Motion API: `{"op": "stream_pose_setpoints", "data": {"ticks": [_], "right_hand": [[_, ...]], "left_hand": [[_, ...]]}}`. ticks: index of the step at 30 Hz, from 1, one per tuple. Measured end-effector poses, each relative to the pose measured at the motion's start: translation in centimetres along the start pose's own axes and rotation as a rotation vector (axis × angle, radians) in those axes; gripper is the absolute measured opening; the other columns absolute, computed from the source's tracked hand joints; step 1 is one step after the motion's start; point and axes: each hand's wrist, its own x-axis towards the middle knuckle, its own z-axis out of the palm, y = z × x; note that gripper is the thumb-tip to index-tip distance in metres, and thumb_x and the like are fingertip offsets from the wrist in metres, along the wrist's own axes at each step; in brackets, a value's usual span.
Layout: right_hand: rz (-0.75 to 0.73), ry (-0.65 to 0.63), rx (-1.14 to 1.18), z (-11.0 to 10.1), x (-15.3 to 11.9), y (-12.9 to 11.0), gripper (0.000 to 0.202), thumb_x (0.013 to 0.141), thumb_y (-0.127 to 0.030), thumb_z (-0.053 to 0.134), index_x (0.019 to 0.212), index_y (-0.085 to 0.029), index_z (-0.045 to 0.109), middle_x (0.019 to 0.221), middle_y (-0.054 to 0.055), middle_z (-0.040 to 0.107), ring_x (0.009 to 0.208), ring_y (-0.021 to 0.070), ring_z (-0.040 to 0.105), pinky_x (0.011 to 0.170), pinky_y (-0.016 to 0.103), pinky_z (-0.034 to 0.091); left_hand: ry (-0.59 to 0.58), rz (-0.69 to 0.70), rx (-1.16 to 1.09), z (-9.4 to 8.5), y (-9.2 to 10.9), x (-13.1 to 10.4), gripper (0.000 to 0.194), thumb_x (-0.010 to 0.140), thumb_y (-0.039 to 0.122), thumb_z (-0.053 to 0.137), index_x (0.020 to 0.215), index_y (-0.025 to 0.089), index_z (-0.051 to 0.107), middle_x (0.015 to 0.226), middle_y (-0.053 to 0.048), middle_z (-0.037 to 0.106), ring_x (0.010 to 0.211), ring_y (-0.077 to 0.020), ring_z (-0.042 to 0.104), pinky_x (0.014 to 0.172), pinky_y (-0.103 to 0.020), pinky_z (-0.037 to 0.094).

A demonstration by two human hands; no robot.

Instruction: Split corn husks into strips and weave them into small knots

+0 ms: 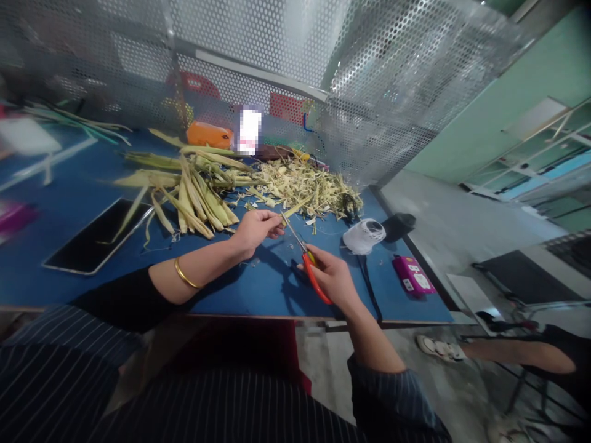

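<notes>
My left hand (259, 231), a gold bangle on its wrist, pinches a narrow pale-green leaf strip (295, 208) between thumb and fingers. My right hand (333, 278) is closed around scissors (317, 284) with red and yellow handles. Their blades point away from me, and the tips reach the strip right beside my left fingertips. Whether the blades are parted is too fine to tell. Past both hands lies a heap of cut leaf pieces (307, 184). Long dried husk-like leaves (198, 200) are bunched beyond my left hand.
On the blue table (272, 289) are a dark tablet (99, 237), a white thread spool (362, 237), a black spool (399, 227), a purple packet (412, 277) and an orange pouch (209, 135). A perforated metal screen (258, 37) closes the back. Another person's leg (517, 357) shows at right.
</notes>
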Motion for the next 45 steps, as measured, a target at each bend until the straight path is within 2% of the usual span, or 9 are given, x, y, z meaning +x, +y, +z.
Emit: {"op": "stream_pose_setpoints", "data": {"ticks": [5, 9, 16, 20, 25, 30, 35, 39, 45], "right_hand": [[-0.021, -0.001, -0.112, -0.5, -0.1, -0.4, 0.048, 0.081, -0.046, 0.062, 0.120, -0.018, 0.064, 0.094, 0.003, 0.071, 0.081, 0.0183, 0.064, 0.076, 0.029, 0.050], [-0.023, -0.009, -0.575, -1.2, -0.2, -1.0, 0.050, 0.081, -0.047, 0.061, 0.123, -0.020, 0.060, 0.103, 0.008, 0.072, 0.088, 0.0239, 0.067, 0.073, 0.030, 0.047], [-0.171, -0.305, -0.999, -2.6, 0.5, -3.8, 0.035, 0.085, -0.040, 0.052, 0.113, -0.022, 0.064, 0.089, 0.008, 0.073, 0.077, 0.0232, 0.067, 0.060, 0.029, 0.038], [-0.050, -0.402, -1.057, -3.3, 3.5, -5.2, 0.025, 0.084, -0.039, 0.054, 0.092, -0.026, 0.074, 0.083, 0.008, 0.073, 0.076, 0.0223, 0.066, 0.059, 0.028, 0.037], [0.032, -0.110, -1.049, -1.5, 8.8, -4.0, 0.033, 0.085, -0.044, 0.052, 0.096, -0.019, 0.071, 0.098, 0.013, 0.072, 0.091, 0.0270, 0.066, 0.068, 0.031, 0.044], [0.165, -0.099, -1.059, 0.9, 10.7, -2.2, 0.026, 0.083, -0.024, 0.049, 0.095, -0.015, 0.071, 0.100, 0.016, 0.072, 0.092, 0.0252, 0.067, 0.071, 0.030, 0.046], [0.178, -0.064, -1.048, -1.9, 9.6, -2.6, 0.026, 0.084, -0.026, 0.048, 0.093, -0.019, 0.071, 0.099, 0.011, 0.073, 0.093, 0.0234, 0.067, 0.072, 0.027, 0.045], [0.311, 0.168, -1.101, -5.0, 9.6, -2.6, 0.027, 0.084, -0.023, 0.047, 0.092, -0.015, 0.071, 0.098, 0.016, 0.072, 0.093, 0.0279, 0.067, 0.073, 0.031, 0.047], [0.408, 0.203, -1.216, -5.1, 11.8, -1.9, 0.035, 0.085, -0.005, 0.039, 0.105, -0.005, 0.068, 0.101, 0.025, 0.069, 0.098, 0.0294, 0.068, 0.079, 0.033, 0.049]], "left_hand": [[0.034, -0.009, 0.006, 0.1, 0.3, -0.1, 0.011, 0.078, 0.020, 0.067, 0.071, 0.012, 0.065, 0.065, -0.004, 0.066, 0.056, -0.0106, 0.061, 0.058, -0.024, 0.048], [0.118, 0.047, -0.049, 0.0, 0.9, 0.0, 0.012, 0.077, 0.023, 0.066, 0.070, 0.013, 0.063, 0.066, -0.003, 0.064, 0.056, -0.0104, 0.060, 0.056, -0.024, 0.047], [0.139, 0.101, -0.061, -0.1, 1.3, 0.1, 0.014, 0.072, 0.026, 0.066, 0.067, 0.014, 0.061, 0.065, 0.000, 0.060, 0.054, -0.0084, 0.056, 0.049, -0.021, 0.041], [0.128, 0.103, -0.062, -0.1, 1.1, 0.2, 0.016, 0.071, 0.029, 0.068, 0.068, 0.014, 0.061, 0.066, 0.000, 0.059, 0.055, -0.0083, 0.056, 0.049, -0.021, 0.040], [0.126, 0.114, -0.078, -0.2, 1.3, 0.2, 0.014, 0.072, 0.027, 0.067, 0.068, 0.014, 0.061, 0.066, 0.000, 0.058, 0.054, -0.0075, 0.054, 0.048, -0.020, 0.039], [0.124, 0.108, -0.081, -0.3, 1.4, 0.2, 0.014, 0.074, 0.025, 0.065, 0.067, 0.014, 0.060, 0.066, 0.000, 0.057, 0.054, -0.0073, 0.054, 0.047, -0.020, 0.038], [0.134, 0.095, -0.074, -0.3, 1.3, 0.2, 0.013, 0.073, 0.026, 0.065, 0.069, 0.014, 0.060, 0.066, 0.001, 0.058, 0.052, -0.0072, 0.054, 0.046, -0.020, 0.039], [0.106, 0.053, -0.046, 0.1, 1.1, -0.1, 0.012, 0.074, 0.025, 0.064, 0.070, 0.014, 0.060, 0.065, 0.001, 0.058, 0.052, -0.0074, 0.055, 0.047, -0.020, 0.039], [0.023, 0.022, -0.013, 0.5, 0.6, -0.6, 0.014, 0.076, 0.026, 0.064, 0.072, 0.013, 0.061, 0.066, 0.000, 0.059, 0.053, -0.0072, 0.055, 0.047, -0.020, 0.039]]}}
